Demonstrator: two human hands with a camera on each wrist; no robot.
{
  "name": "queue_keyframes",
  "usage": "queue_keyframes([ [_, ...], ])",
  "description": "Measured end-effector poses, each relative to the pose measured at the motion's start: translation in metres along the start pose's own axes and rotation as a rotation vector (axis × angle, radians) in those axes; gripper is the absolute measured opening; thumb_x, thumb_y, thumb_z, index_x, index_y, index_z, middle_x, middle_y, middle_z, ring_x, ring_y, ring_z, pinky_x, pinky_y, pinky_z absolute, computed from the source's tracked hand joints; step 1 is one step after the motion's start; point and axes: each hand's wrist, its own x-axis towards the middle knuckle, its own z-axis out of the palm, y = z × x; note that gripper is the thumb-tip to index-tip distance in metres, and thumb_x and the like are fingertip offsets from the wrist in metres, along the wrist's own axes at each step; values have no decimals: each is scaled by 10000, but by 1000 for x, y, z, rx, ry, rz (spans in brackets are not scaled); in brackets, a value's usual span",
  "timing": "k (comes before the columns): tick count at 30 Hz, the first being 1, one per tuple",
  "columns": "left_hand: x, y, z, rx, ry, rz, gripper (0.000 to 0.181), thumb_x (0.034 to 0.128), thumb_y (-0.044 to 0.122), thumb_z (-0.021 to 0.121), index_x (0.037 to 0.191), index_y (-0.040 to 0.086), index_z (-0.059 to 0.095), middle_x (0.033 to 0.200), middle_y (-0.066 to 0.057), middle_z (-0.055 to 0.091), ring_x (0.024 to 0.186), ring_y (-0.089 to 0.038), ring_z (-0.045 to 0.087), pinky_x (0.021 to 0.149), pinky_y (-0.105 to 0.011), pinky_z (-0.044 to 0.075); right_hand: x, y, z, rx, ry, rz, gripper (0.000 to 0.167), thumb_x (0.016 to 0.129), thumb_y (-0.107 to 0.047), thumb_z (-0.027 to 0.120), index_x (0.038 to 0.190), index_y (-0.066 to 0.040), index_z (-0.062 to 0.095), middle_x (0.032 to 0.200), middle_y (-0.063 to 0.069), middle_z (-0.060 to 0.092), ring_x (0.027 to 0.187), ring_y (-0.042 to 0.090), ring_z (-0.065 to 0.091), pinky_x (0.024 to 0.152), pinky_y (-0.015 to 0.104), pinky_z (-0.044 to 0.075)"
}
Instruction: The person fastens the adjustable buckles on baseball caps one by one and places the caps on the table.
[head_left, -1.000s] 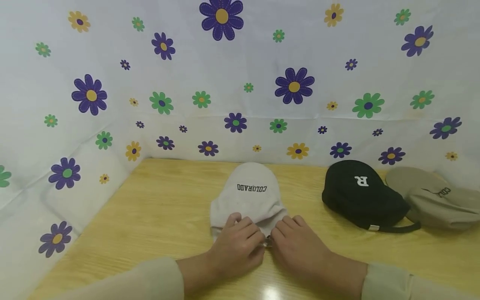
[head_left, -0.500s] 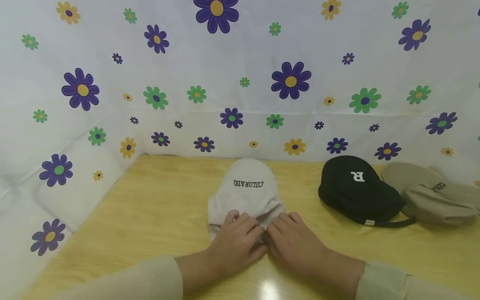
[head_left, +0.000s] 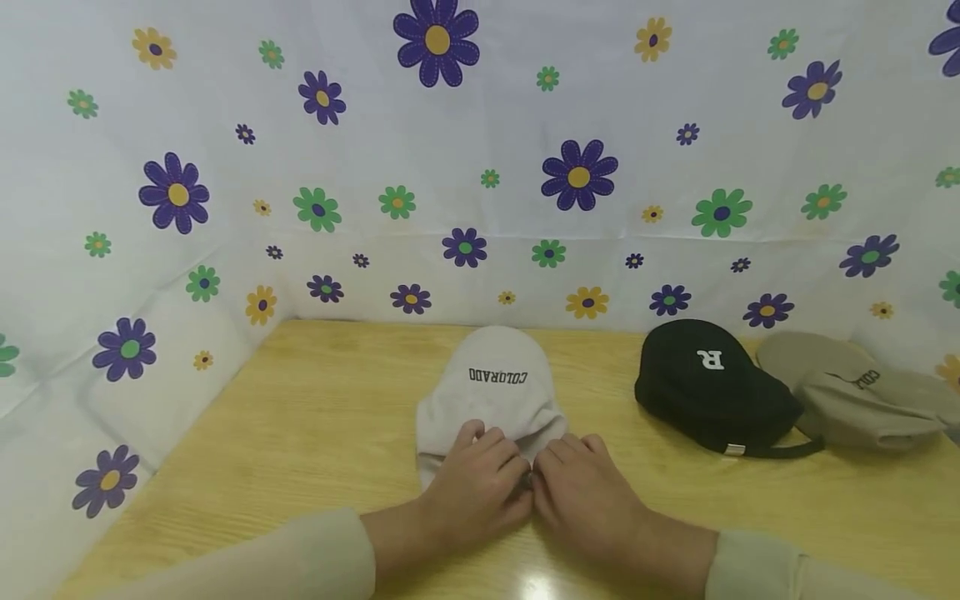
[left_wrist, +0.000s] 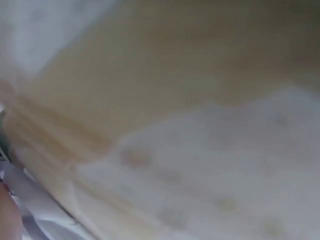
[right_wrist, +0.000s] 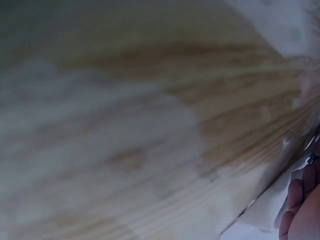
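Note:
A pale grey cap lies on the table in the head view, its dark COLORADO lettering upside down to me. At its near edge my left hand and right hand meet with curled fingers, pinching the cap's strap end. A small dark metallic buckle shows between them; the strap is mostly hidden by the hands. The left wrist view catches a strip of the cap at its lower left. In the right wrist view, curled fingers appear beside the cap's pale cloth.
To the right lies a black cap with a white R and a loose strap. Partly behind it is a khaki cap. A white flower-patterned cloth encloses the wooden table at the back and left.
The two hands have drawn slightly closer together at the strap, and less of the buckle shows between them. The head view has shifted a little. The other caps lie as before.

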Motion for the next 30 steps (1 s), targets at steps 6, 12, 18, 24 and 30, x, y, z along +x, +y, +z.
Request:
queue_keyframes([
  [6, 7, 3, 0, -14, -44, -72, 206, 735, 341, 740, 707, 183, 611, 725, 81, 559, 710, -123, 485, 837, -368, 390, 1, 4, 4, -3, 33, -10, 165, 931, -223, 584, 789, -188, 508, 735, -90, 402, 747, 114, 419, 752, 296, 339],
  [12, 9, 7, 1, -125, -49, -157, 176, 704, 318, 778, 778, 212, 660, 789, 116, 598, 733, -74, 511, 783, -296, 401, -2, 11, 9, -36, 155, -102, 167, 872, -220, 600, 767, -153, 489, 729, -51, 415, 733, 149, 436, 719, 309, 345],
  [18, 9, 6, 2, -150, 15, -139, 178, 716, 270, 790, 864, 196, 723, 841, 100, 665, 783, -85, 558, 793, -294, 419, -2, 17, 6, -36, 182, -113, 138, 878, -233, 563, 781, -155, 503, 738, -46, 431, 737, 163, 446, 748, 334, 366],
  [24, 10, 2, -1, -173, 44, -128, 244, 746, 203, 784, 985, 160, 758, 896, 86, 736, 818, -81, 585, 828, -297, 420, 2, 24, 1, -46, 160, -68, 135, 882, -223, 588, 788, -145, 530, 728, -47, 446, 730, 158, 462, 748, 336, 370],
  [30, 10, -3, 0, -193, 50, -101, 181, 755, 176, 782, 928, 165, 734, 866, 93, 736, 806, -72, 592, 799, -265, 431, 5, 25, 6, -7, 138, -39, 95, 892, -217, 600, 847, -148, 554, 755, -63, 457, 735, 140, 456, 737, 317, 360],
])
